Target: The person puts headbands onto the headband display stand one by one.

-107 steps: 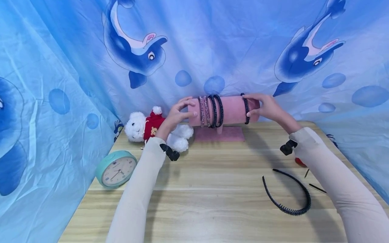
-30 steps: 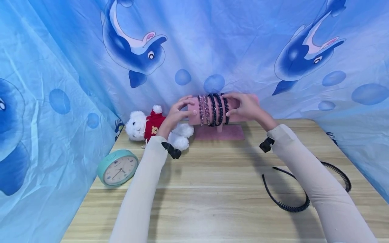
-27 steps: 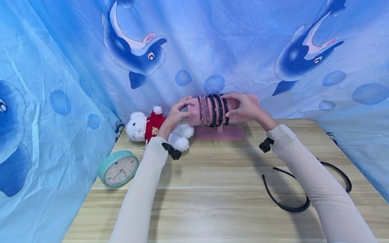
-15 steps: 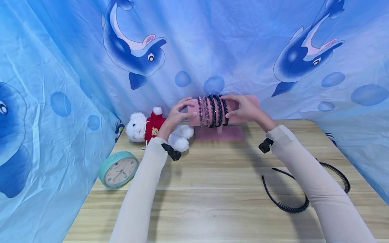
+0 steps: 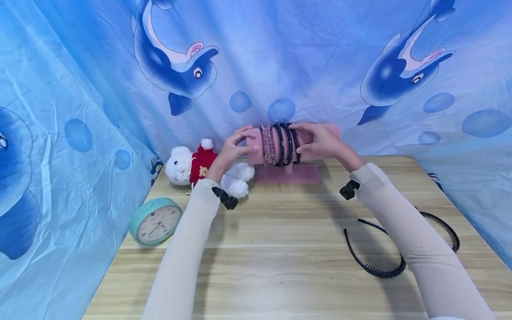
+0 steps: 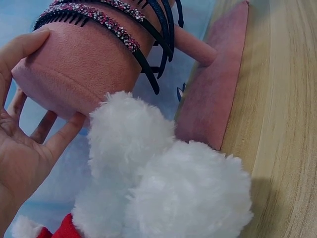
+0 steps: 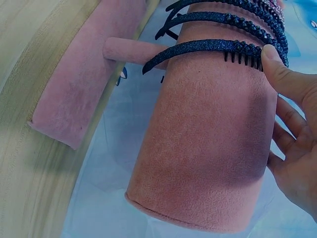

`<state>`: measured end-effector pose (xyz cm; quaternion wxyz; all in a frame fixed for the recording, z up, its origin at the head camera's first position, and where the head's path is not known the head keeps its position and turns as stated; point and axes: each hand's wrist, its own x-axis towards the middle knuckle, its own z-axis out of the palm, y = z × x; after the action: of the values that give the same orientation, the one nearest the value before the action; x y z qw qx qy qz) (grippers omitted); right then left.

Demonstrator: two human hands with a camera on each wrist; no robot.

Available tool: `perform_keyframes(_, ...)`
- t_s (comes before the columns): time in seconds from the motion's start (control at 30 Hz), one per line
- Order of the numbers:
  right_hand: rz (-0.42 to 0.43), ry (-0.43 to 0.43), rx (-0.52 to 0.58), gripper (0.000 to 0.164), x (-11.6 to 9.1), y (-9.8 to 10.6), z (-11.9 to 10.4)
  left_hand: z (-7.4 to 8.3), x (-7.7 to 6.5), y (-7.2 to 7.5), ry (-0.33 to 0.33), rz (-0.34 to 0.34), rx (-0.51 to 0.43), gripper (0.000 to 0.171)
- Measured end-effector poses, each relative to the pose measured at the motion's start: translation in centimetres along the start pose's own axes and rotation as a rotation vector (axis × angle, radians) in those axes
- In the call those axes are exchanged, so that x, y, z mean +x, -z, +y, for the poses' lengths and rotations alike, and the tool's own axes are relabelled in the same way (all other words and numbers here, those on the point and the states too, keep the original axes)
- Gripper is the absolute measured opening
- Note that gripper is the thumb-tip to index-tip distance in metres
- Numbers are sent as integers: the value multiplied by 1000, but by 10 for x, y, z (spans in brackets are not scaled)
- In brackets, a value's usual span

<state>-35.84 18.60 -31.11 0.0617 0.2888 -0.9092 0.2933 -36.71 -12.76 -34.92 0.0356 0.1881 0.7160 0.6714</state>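
Note:
A pink padded headband stand (image 5: pixel 316 153) rises from the back of the table, its roll lying sideways on a post and flat base (image 5: pixel 300 174). Around its left half sit several headbands: pink glittery ones (image 6: pixel 106 20) at the left, dark ones (image 7: pixel 223 19) beside them. My left hand (image 5: pixel 230 152) grips the roll's left end, thumb in front. With the thumb and fingers of my right hand (image 5: pixel 326 141) I hold the rightmost dark toothed headband (image 7: pixel 198 47), close to its neighbour. Part of the roll's right half is behind that hand in the head view.
A white plush bear (image 5: pixel 180 165) in a red top lies left of the stand, its feet near my left wrist. A mint alarm clock (image 5: pixel 159 224) stands at the table's left edge. Black headbands (image 5: pixel 384 272) lie front right, partly under my right arm.
My right hand has slid the dark headband leftward along the roll, from its right end to beside the others; over the last second it barely moves. My left hand stays put.

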Motion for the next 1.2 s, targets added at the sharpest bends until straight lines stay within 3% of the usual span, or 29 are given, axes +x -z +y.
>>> perform_keyframes(0.37, 24, -19, -22, 78, -6, -1, 1, -3, 2, -4, -9, -3, 6, 28)
perform_keyframes(0.7, -3, 20, -34, 80, -15, 3, 5, -29, 17, -8, -32, 12, 27, 28)
perform_keyframes(0.8, -1, 62, -10, 81, -18, 7, 3, -29, 18, -8, -44, 11, 36, 28)
perform_keyframes(0.9, -5, 160, -3, 81, -22, 10, 3, -28, 18, -7, -43, 10, 32, 29)
perform_keyframes(1.03, -37, 225, -50, 76, -33, 14, 2, -25, 17, -3, -34, 17, 22, 29)
perform_keyframes(1.2, -99, 172, -170, 70, -56, 17, -1, -25, 16, 4, -29, 33, 18, 29)
